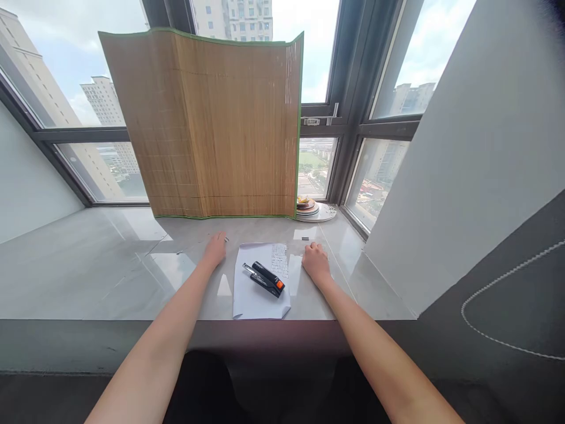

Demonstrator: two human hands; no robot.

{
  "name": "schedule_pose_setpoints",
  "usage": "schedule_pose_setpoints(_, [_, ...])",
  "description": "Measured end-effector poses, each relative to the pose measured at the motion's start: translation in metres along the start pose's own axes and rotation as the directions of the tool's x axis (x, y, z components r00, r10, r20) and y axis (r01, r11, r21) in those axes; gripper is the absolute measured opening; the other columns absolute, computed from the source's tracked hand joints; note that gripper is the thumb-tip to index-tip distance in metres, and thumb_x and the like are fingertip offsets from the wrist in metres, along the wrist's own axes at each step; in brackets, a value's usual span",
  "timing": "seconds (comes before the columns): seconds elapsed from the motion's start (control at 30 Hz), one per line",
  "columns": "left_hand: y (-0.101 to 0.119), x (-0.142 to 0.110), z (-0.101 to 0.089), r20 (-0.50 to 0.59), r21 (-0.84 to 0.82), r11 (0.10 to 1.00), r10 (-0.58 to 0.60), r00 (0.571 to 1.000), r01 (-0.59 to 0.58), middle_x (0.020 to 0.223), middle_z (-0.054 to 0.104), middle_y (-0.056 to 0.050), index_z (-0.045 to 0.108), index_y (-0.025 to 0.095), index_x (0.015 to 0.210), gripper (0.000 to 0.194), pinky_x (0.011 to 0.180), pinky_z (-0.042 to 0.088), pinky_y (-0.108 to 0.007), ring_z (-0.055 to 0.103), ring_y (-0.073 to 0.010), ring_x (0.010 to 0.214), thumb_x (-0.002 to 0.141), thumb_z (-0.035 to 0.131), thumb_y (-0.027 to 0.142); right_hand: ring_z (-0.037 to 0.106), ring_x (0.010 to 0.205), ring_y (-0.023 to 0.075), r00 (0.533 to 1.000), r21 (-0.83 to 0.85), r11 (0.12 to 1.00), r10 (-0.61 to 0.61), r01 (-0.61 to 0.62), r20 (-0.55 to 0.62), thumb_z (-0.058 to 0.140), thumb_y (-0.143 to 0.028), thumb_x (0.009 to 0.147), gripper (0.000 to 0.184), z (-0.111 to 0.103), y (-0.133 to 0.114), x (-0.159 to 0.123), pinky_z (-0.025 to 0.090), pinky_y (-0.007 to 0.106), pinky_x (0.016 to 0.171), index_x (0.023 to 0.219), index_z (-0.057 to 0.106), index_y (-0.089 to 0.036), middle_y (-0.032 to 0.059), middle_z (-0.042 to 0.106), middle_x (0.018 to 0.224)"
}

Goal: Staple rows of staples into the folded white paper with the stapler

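My left hand (215,251) rests on the pale sill left of the paper, its fingers closed. A small metal piece (226,239), too small to name surely, shows at its fingertips. To the right of the paper, my right hand (315,261) lies in a loose fist, and I see nothing in it. Between the hands, a black stapler (266,278) with an orange part at one end lies slanted on white paper sheets (247,303), its silver staple tray showing. A short dark strip, like staples (305,238), lies just beyond my right hand.
A bamboo mat (238,129) with green edging stands upright against the window behind the sill (110,282). Stacked plates (315,213) sit at its right end. Another tiny piece (179,253) lies at left. A beaded cord (468,318) hangs at the right.
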State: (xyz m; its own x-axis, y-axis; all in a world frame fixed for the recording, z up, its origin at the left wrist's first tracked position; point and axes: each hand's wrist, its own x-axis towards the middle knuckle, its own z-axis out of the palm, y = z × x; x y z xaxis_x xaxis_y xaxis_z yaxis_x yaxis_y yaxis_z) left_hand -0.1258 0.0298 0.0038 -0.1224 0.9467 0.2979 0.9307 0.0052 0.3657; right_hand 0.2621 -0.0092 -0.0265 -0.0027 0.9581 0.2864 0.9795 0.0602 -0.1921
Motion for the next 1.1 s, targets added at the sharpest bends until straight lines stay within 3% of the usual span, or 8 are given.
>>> schedule_pose_setpoints(0.2, [-0.007, -0.009, 0.013, -0.011, -0.04, 0.999, 0.01, 1.0, -0.01, 0.126, 0.072, -0.018, 0.075, 0.017, 0.11, 0.036, 0.098, 0.049, -0.04, 0.067, -0.0309, 0.113, 0.092, 0.044, 0.011, 0.056, 0.119, 0.0333, 1.0, 0.003, 1.0, 0.01, -0.01, 0.008, 0.043, -0.01, 0.099, 0.032, -0.002, -0.002, 0.004, 0.046, 0.043, 0.094, 0.109, 0.072, -0.016, 0.0206, 0.064, 0.122])
schedule_pose_setpoints(0.33, [-0.003, -0.043, 0.009, -0.072, -0.032, 0.999, -0.013, 0.997, 0.01, 0.116, 0.07, -0.018, 0.071, 0.018, 0.102, 0.024, 0.092, 0.049, -0.04, 0.067, -0.0321, 0.107, 0.099, 0.048, 0.021, 0.055, 0.122, 0.0334, 1.0, 0.016, 1.0, 0.024, -0.024, 0.017, 0.043, -0.011, 0.1, 0.031, -0.004, 0.001, 0.003, 0.045, 0.042, 0.095, 0.111, 0.072, -0.015, 0.021, 0.064, 0.123])
schedule_pose_setpoints(0.47, [0.013, -0.089, 0.005, -0.127, -0.254, 0.965, 0.029, 0.991, -0.06, 0.095, 0.071, -0.009, 0.064, 0.021, 0.117, 0.024, 0.079, 0.048, -0.035, 0.066, -0.0244, 0.078, 0.105, 0.044, 0.027, 0.059, 0.119, 0.0304, 0.999, 0.178, 0.983, -0.038, 0.04, -0.013, 0.045, -0.008, 0.097, 0.033, -0.012, -0.003, -0.005, 0.046, 0.039, 0.098, 0.106, 0.075, -0.017, 0.0173, 0.069, 0.115])
schedule_pose_setpoints(0.6, [0.031, -0.118, 0.006, -0.213, -0.417, 0.856, 0.236, 0.948, -0.306, 0.104, 0.07, -0.01, 0.068, 0.022, 0.122, 0.031, 0.09, 0.049, -0.037, 0.067, -0.0253, 0.094, 0.106, 0.041, 0.029, 0.067, 0.099, 0.0215, 0.961, 0.576, 0.771, -0.247, 0.273, -0.125, 0.049, -0.024, 0.104, 0.028, -0.019, -0.032, -0.031, 0.052, 0.033, 0.09, 0.111, 0.076, -0.021, 0.0079, 0.074, 0.108])
schedule_pose_setpoints(0.73, [0.04, -0.12, 0.006, -0.166, -0.521, 0.789, 0.28, 0.945, -0.325, 0.109, 0.066, -0.011, 0.072, 0.021, 0.126, 0.035, 0.096, 0.051, -0.04, 0.064, -0.0256, 0.099, 0.105, 0.045, 0.032, 0.069, 0.11, 0.0236, 0.86, 0.686, 0.572, -0.485, 0.449, -0.158, 0.073, -0.044, 0.094, 0.043, -0.014, -0.073, -0.062, 0.054, 0.035, 0.094, 0.133, 0.069, -0.026, 0.0069, 0.073, 0.122])
schedule_pose_setpoints(0.8, [0.04, -0.119, 0.003, -0.12, -0.561, 0.769, 0.289, 0.95, -0.305, 0.103, 0.065, -0.01, 0.075, 0.021, 0.124, 0.035, 0.094, 0.052, -0.039, 0.063, -0.0246, 0.094, 0.103, 0.049, 0.034, 0.07, 0.112, 0.0259, 0.864, 0.667, 0.594, -0.479, 0.45, -0.157, 0.08, -0.037, 0.088, 0.053, -0.009, -0.085, -0.071, 0.054, 0.038, 0.099, 0.137, 0.065, -0.024, 0.0087, 0.074, 0.125])
schedule_pose_setpoints(0.97, [0.034, -0.122, -0.003, -0.143, -0.671, 0.672, 0.298, 0.944, -0.314, 0.106, 0.072, -0.01, 0.077, 0.025, 0.122, 0.031, 0.093, 0.053, -0.039, 0.066, -0.0258, 0.097, 0.099, 0.063, 0.039, 0.07, 0.114, 0.0272, 0.883, 0.643, 0.626, -0.431, 0.442, -0.188, 0.072, -0.024, 0.091, 0.039, 0.0, -0.086, -0.076, 0.054, 0.04, 0.1, 0.13, 0.066, -0.023, 0.0096, 0.076, 0.123])
schedule_pose_setpoints(1.1, [0.034, -0.119, 0.0, -0.129, -0.635, 0.696, 0.333, 0.934, -0.336, 0.104, 0.077, -0.011, 0.081, 0.026, 0.101, 0.02, 0.102, 0.049, -0.046, 0.067, -0.0301, 0.102, 0.094, 0.071, 0.042, 0.07, 0.114, 0.0278, 0.877, 0.622, 0.639, -0.443, 0.453, -0.183, 0.072, -0.024, 0.091, 0.041, -0.003, -0.084, -0.078, 0.055, 0.04, 0.099, 0.131, 0.065, -0.024, 0.0101, 0.075, 0.123])
